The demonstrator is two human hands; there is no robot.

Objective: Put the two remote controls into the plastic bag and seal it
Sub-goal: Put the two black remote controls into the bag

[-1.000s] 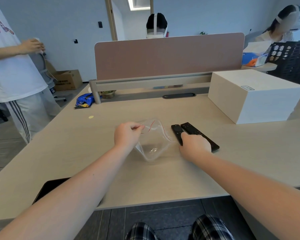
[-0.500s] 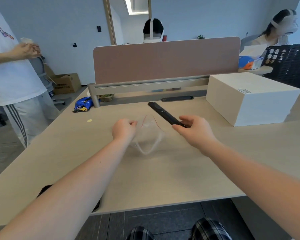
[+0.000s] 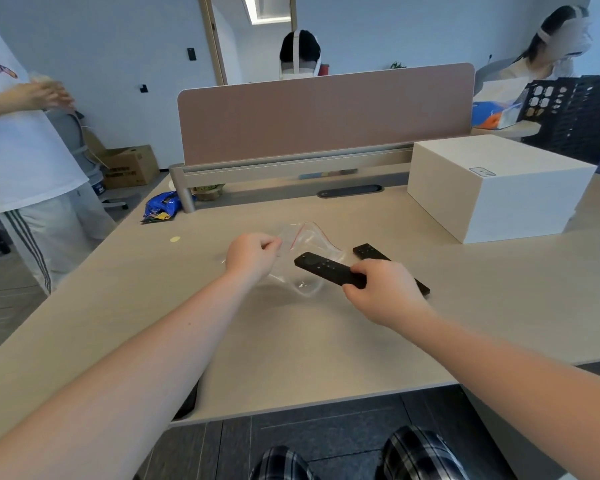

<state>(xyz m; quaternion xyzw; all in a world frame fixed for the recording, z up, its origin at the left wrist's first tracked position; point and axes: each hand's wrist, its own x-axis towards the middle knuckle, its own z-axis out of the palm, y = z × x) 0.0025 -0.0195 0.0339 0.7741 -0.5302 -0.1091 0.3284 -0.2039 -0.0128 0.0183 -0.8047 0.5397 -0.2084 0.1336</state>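
Note:
A clear plastic bag (image 3: 310, 245) with a red seal line is held up off the desk by my left hand (image 3: 252, 256), which pinches its left edge. My right hand (image 3: 383, 289) grips one black remote control (image 3: 326, 270) by its near end, holding it level with its far end pointing left, in front of the bag. The second black remote (image 3: 369, 252) lies flat on the desk behind my right hand, partly hidden by it.
A white box (image 3: 492, 188) stands on the desk at the right. A pink divider panel (image 3: 326, 109) runs along the desk's far edge, with a blue snack wrapper (image 3: 161, 209) by its left post. A person in white stands at the left. A dark flat object (image 3: 187, 401) lies at the near edge.
My right hand picked one remote up from beside the other, raised it, then lowered it toward the bag's mouth. My left hand keeps hold of the bag.

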